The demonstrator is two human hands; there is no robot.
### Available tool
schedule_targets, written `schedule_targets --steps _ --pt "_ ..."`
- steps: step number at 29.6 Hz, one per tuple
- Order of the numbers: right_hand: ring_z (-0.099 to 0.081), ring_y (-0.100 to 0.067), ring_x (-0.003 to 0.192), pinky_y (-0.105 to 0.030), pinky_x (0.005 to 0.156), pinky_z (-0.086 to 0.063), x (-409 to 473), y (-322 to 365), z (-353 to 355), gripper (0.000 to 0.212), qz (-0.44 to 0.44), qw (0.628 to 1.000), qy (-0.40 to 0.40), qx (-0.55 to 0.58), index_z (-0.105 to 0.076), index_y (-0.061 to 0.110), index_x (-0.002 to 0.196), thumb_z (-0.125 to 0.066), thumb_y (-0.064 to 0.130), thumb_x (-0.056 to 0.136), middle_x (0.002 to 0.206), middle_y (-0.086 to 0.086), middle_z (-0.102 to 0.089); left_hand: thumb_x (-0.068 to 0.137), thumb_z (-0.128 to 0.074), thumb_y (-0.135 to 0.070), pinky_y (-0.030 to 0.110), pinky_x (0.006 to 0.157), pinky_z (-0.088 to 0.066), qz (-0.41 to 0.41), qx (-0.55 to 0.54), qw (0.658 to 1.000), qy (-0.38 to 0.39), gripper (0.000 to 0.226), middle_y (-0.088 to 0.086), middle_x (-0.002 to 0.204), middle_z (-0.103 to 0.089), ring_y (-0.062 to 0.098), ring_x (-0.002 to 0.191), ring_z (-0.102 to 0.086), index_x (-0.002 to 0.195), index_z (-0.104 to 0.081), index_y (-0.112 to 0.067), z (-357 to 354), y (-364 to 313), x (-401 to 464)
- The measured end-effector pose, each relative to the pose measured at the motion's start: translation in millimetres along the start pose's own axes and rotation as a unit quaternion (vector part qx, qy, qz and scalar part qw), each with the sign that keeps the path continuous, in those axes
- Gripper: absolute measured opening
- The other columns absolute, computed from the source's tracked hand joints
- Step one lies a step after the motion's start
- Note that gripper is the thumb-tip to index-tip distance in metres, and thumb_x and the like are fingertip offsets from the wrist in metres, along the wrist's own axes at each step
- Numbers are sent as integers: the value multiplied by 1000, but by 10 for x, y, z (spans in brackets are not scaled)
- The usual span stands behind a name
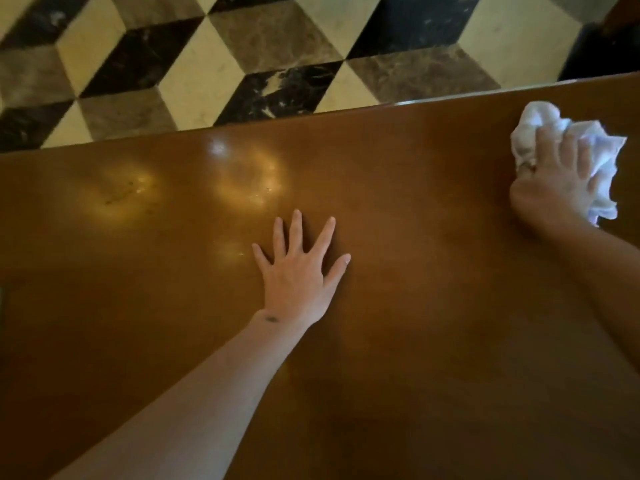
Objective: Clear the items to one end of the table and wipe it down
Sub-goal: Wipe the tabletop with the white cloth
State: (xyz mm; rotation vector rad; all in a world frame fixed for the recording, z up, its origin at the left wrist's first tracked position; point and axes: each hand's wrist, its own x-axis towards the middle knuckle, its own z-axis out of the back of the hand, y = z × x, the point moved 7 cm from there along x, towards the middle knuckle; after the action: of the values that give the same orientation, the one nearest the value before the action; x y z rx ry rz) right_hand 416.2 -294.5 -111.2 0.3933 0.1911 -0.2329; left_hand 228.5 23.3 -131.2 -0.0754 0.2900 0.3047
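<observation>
Two hands, left hand (298, 271) flat, right hand (550, 178) gripping cloth (602, 161).

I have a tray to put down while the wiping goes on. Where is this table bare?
The glossy brown wooden table is bare between the flat left hand and the right hand gripping the crumpled white cloth. Also bare: left of the left hand, up to the far edge by the chequered marble floor. Only the far right corner is occupied.
</observation>
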Motion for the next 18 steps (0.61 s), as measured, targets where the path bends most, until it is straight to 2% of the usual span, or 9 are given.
schedule_targets --steps 3,4,5,10,12,13,16,18 --pt "6 -22 155 -54 123 3 -171 541 -229 60 8 1000 0 -5 -14 30 160 -33 21 103 170 0 -2 88 -4 -84 70 120 -8 27 2 1000 2 77 3 172 0 34 157 5 158 -1 -50 -4 727 -48" --pt "6 -21 155 -54 123 3 -262 898 -470 62 28 999 12 -16 -14 31 160 -33 19 102 170 1 -2 88 -3 -84 69 120 -7 52 -8 999 3 78 3 172 0 34 157 5 158 0 -50 -10 1154 -98" --pt "6 -20 155 -53 123 4 -324 1045 -526 64 41 999 18 -14 -14 32 160 -34 18 101 170 2 -2 87 -3 -84 69 120 -7 56 -8 998 -2 78 3 172 0 34 157 6 158 0 -50 0 1262 -107" --pt "4 -22 156 -53 123 -1 -946 2425 -1329 64 160 986 29 -40 -15 32 160 -37 21 102 170 0 -5 88 -6 -84 70 120 -8 117 -32 993 4 77 3 172 1 34 157 6 158 0 -51 -28 2485 -311" --pt "3 -23 156 -52 122 1 -1123 2731 -1389 62 190 981 29 -32 -16 33 160 -37 23 102 170 -1 -5 89 -4 -83 70 120 -8 120 -23 993 1 77 3 172 1 34 157 6 158 -1 -50 -16 2599 -332" --pt "3 -24 156 -52 122 2 -1469 3357 -1823 62 227 972 44 -38 -17 33 160 -38 23 102 170 -2 -6 89 -5 -83 69 120 -8 154 -42 987 -7 77 4 172 0 34 157 5 158 -3 -50 -45 3292 -458" --pt "3 -25 156 -52 121 2 -1792 3972 -2108 61 274 960 47 -22 -19 32 159 -40 24 102 169 -3 -8 92 -10 -80 68 121 -8 180 -44 982 -17 74 5 172 -4 34 157 2 159 -8 -49 -11 3772 -562" --pt "3 -24 156 -53 122 1 -2137 4488 -2432 63 313 946 81 -27 -19 32 159 -42 23 102 169 -3 -8 94 -14 -77 66 121 -10 197 -55 978 -23 71 6 172 -6 34 157 0 159 -10 -47 -31 4177 -716"
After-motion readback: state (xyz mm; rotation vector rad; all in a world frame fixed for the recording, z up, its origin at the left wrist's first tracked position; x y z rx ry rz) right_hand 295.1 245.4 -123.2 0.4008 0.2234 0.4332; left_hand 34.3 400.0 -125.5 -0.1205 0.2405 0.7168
